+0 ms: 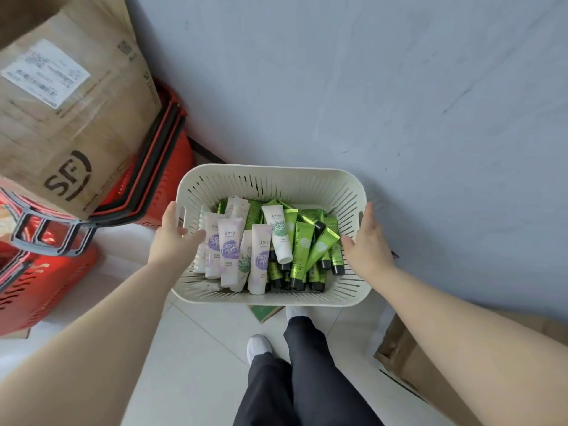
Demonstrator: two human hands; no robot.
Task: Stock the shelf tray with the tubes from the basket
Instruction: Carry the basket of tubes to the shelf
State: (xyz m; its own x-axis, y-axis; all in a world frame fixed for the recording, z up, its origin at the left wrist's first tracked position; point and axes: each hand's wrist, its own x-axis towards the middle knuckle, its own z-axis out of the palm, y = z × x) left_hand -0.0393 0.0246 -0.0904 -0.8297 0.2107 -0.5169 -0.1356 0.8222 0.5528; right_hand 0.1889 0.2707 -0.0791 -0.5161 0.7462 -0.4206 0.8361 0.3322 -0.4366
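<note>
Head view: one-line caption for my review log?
Left hand and right hand hold the cream basket of white and green tubes above the tiled floor.

Cream slotted basket — white tubes heaped left, green tubes right.

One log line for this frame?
phase: basket held | left hand: grips basket left wall | right hand: grips right wall | tubes: in basket | shelf tray: not in view
</note>
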